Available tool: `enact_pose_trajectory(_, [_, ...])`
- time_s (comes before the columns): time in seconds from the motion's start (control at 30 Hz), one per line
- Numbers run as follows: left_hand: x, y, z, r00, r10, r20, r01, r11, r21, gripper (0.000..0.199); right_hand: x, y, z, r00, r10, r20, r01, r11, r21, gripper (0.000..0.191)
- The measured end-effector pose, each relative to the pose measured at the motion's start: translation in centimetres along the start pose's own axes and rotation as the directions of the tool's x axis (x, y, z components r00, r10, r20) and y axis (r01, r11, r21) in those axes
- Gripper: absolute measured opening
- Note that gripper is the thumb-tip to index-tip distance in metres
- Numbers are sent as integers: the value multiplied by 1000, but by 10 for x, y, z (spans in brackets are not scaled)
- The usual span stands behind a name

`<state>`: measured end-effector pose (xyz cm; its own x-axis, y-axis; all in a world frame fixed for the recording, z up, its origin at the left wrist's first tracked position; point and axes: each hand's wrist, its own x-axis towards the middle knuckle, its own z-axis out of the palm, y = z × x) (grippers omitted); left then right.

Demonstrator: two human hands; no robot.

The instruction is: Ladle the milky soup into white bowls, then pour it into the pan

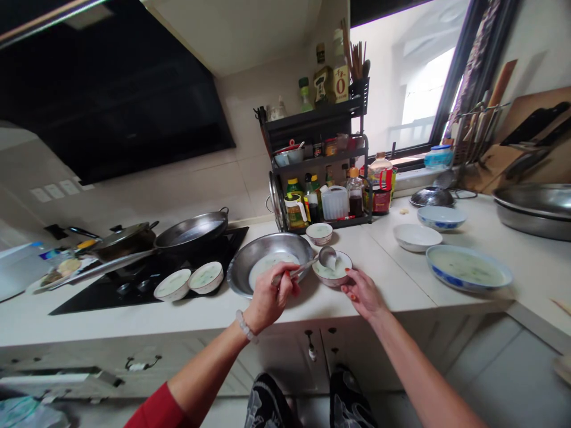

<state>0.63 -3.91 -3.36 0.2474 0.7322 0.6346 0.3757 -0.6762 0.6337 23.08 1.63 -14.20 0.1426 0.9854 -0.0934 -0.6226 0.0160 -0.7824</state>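
My left hand (275, 289) is closed around the handle of a metal ladle (328, 257), above the near rim of a large steel basin (241, 267) with pale soup in it. The ladle's bowl is tilted over a small bowl (332, 279) of pale soup, right of the basin. My right hand (363, 291) grips the right rim of that small bowl between thumb and fingers. Behind it stands another small filled bowl (319, 233). Two more filled bowls, one (172, 285) beside the other (206, 277), sit left of the basin.
A black wok (191, 230) and a lidded pan (122, 242) stand on the stove. A black rack (319, 160) of bottles is behind the basin. On the right are a blue-rimmed soup dish (468, 268), a white bowl (417, 238) and steel pans (535, 214).
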Motion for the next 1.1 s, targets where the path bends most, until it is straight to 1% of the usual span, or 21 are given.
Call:
enact_pose_trajectory(0.07, [-1, -1, -2, 1000, -19, -13, 19, 999, -27, 20, 0, 0, 0, 1000, 5, -10, -5, 1000, -1, 36])
enact_pose_trajectory(0.1, [-1, -1, -3, 998, -54, -29, 52, 997, -58, 20, -1, -1, 1, 1000, 8, -15, -9, 1000, -3, 37])
enact_pose_trajectory(0.17, [1, -2, -4, 983, -169, -76, 156, 976, -152, 22, -1, -1, 2, 1000, 14, -21, -14, 1000, -6, 36])
enact_pose_trajectory(0.2, [2, -3, -4, 965, -240, -104, 215, 954, -211, 24, -2, -2, 2, 1000, 14, -24, -15, 1000, -5, 36])
enact_pose_trajectory(0.23, [4, -5, -5, 939, -315, -137, 269, 923, -276, 27, -2, -2, 2, 1000, 14, -26, -14, 1000, -3, 36])
enact_pose_trajectory(0.27, [7, -8, -7, 904, -389, -175, 313, 884, -346, 29, -3, -2, 3, 1000, 13, -26, -14, 1000, -1, 36])
enact_pose_trajectory(0.3, [9, -11, -9, 863, -457, -213, 344, 843, -414, 30, -3, -3, 3, 1000, 14, -27, -14, 1000, -1, 36])
enact_pose_trajectory(0.37, [13, -18, -17, 770, -570, -285, 370, 764, -528, 29, -4, -3, 4, 1000, 18, -25, -18, 1000, -2, 37])
enact_pose_trajectory(0.43, [16, -26, -29, 684, -647, -336, 376, 708, -598, 29, -5, -4, 5, 999, 23, -24, -23, 1000, -2, 38])
enact_pose_trajectory(0.47, [16, -30, -36, 653, -669, -355, 379, 695, -611, 29, -5, -4, 5, 999, 25, -27, -25, 1000, 1, 38])
enact_pose_trajectory(0.5, [15, -34, -45, 631, -680, -373, 383, 692, -612, 30, -5, -4, 5, 999, 25, -30, -25, 1000, 3, 38])
enact_pose_trajectory(0.57, [11, -43, -62, 629, -656, -417, 389, 731, -561, 30, -5, -5, 5, 999, 23, -35, -23, 1000, 2, 37])
enact_pose_trajectory(0.67, [-1, -59, -84, 670, -581, -463, 430, 812, -395, 28, -5, -5, 5, 999, 14, -32, -14, 1000, -8, 35])
enact_pose_trajectory(0.73, [-9, -69, -92, 695, -542, -472, 486, 839, -247, 25, -5, -5, 4, 1000, 8, -30, -8, 1000, -14, 34])
enact_pose_trajectory(0.77, [-12, -73, -94, 715, -522, -465, 507, 845, -170, 24, -5, -5, 4, 1000, 7, -29, -7, 1000, -16, 33])
enact_pose_trajectory(0.87, [-18, -78, -90, 768, -471, -434, 527, 850, 10, 20, -4, -5, 4, 1000, 12, -28, -13, 1000, -17, 33])
enact_pose_trajectory(0.93, [-18, -75, -83, 784, -451, -425, 519, 853, 53, 17, -4, -5, 4, 1000, 15, -26, -16, 1000, -14, 34])
enact_pose_trajectory(0.97, [-17, -73, -79, 786, -451, -423, 516, 855, 48, 16, -4, -5, 4, 999, 17, -28, -17, 1000, -12, 35])
enact_pose_trajectory(1.03, [-13, -68, -70, 779, -477, -408, 517, 856, -14, 17, -5, -5, 4, 999, 18, -32, -18, 1000, -9, 36])
enact_pose_trajectory(1.1, [-9, -66, -65, 748, -529, -401, 529, 840, -122, 18, -5, -5, 5, 999, 16, -34, -16, 1000, -8, 36])
